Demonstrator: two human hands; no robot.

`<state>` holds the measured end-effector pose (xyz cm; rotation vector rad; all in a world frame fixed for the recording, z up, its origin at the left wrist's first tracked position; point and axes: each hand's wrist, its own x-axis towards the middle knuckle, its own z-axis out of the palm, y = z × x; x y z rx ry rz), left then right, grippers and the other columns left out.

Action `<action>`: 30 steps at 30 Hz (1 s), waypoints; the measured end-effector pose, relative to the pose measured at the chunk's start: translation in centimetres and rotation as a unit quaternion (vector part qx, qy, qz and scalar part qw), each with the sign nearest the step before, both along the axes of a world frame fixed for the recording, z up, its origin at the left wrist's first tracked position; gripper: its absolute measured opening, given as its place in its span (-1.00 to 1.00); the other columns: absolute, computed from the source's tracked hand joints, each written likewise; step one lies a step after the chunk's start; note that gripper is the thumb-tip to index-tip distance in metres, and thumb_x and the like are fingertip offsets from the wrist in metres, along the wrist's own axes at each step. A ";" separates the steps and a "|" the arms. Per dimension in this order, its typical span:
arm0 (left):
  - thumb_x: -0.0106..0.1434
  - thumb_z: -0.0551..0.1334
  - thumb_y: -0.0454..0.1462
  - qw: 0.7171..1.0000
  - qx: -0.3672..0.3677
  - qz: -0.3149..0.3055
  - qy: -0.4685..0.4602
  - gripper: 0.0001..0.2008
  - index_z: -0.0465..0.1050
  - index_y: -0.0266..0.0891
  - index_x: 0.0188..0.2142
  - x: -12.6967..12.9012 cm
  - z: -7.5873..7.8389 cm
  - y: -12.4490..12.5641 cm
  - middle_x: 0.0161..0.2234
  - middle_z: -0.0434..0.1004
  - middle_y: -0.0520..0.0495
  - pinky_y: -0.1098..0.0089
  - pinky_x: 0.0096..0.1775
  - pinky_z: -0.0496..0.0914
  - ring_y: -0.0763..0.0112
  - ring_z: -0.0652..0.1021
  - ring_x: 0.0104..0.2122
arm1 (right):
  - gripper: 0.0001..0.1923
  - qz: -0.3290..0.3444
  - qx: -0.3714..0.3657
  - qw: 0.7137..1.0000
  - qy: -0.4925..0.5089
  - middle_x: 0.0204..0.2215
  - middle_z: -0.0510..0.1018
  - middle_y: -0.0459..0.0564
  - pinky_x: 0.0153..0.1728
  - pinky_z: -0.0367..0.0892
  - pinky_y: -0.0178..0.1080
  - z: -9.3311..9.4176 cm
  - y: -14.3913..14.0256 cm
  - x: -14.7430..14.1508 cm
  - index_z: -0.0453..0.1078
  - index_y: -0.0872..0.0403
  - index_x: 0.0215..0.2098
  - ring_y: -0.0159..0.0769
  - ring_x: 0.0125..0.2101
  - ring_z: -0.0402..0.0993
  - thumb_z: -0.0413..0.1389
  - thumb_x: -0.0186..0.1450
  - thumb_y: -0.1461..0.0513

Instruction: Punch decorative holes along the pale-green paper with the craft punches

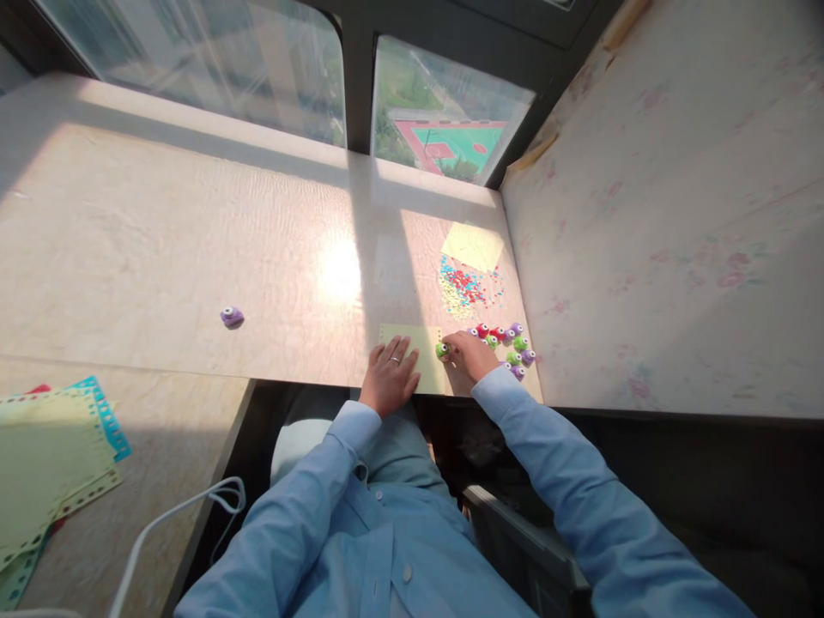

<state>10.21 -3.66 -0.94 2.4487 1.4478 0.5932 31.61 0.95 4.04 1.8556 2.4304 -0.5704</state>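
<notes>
My left hand (388,374) lies flat, fingers together, on a pale yellow paper sheet (421,348) near the desk's front edge. My right hand (472,354) grips a small green craft punch (441,349) at the sheet's right edge. Just right of that hand sits a cluster of several small punches (513,345) in green, red and purple. Beyond them lies a scatter of tiny coloured paper bits (468,289) and a second yellow sheet (473,247).
A lone purple punch (232,316) sits mid-desk to the left. A stack of punched yellow, teal and red sheets (48,463) lies on a lower surface at far left, with a white cable (173,515) beside it. A wall (675,215) bounds the desk's right side; windows run behind.
</notes>
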 end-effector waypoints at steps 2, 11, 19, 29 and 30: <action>0.34 0.07 -0.15 1.000 0.004 0.002 0.000 -0.57 0.35 -0.23 0.14 0.0 -0.1 0.0 0.25 0.20 -0.25 0.00 0.17 0.10 0.06 0.21 0.26 | -0.77 -0.003 0.001 1.000 -0.001 -0.21 0.48 0.00 -0.28 0.20 -0.36 -0.1 0.2 0.0 0.44 0.05 -0.11 -0.32 -0.23 0.42 0.16 0.25 0.28; 0.33 0.08 -0.14 0.999 0.024 0.024 0.005 -0.58 0.38 -0.22 0.12 0.2 -0.1 -0.1 0.24 0.23 -0.24 0.03 0.16 0.11 0.06 0.23 0.25 | -0.74 0.005 0.014 0.999 0.050 -0.25 0.48 -0.01 -0.28 0.23 -0.37 -1.1 0.2 1.3 0.47 0.06 -0.11 -0.36 -0.30 0.41 0.22 0.21 0.28; 0.33 0.09 -0.14 0.999 0.038 0.024 -0.003 -0.59 0.39 -0.22 0.11 0.3 -0.2 -0.1 0.23 0.25 -0.24 0.03 0.15 0.13 0.05 0.25 0.23 | -0.64 -0.017 0.024 0.996 0.088 -0.25 0.52 0.05 -0.17 0.30 -0.28 -1.8 0.5 1.1 0.46 0.10 -0.10 -0.27 -0.22 0.44 0.30 0.13 0.23; 0.33 0.09 -0.14 0.999 0.035 0.029 -0.003 -0.58 0.39 -0.23 0.11 0.4 -0.1 0.0 0.23 0.24 -0.25 0.03 0.15 0.12 0.04 0.25 0.23 | -0.78 -0.199 -0.110 0.945 0.237 -0.40 0.57 -0.01 -0.38 0.34 -0.36 -0.7 1.2 0.7 0.49 0.16 -0.33 -0.39 -0.44 0.45 0.28 0.12 0.17; 0.33 0.09 -0.14 0.999 0.034 0.030 -0.002 -0.58 0.39 -0.23 0.11 0.4 -0.1 0.0 0.23 0.24 -0.25 0.03 0.15 0.12 0.04 0.25 0.24 | -0.77 -0.204 -0.121 0.937 0.256 -0.44 0.56 -0.01 -0.41 0.33 -0.37 -0.8 1.3 0.7 0.49 0.16 -0.35 -0.40 -0.46 0.45 0.30 0.10 0.17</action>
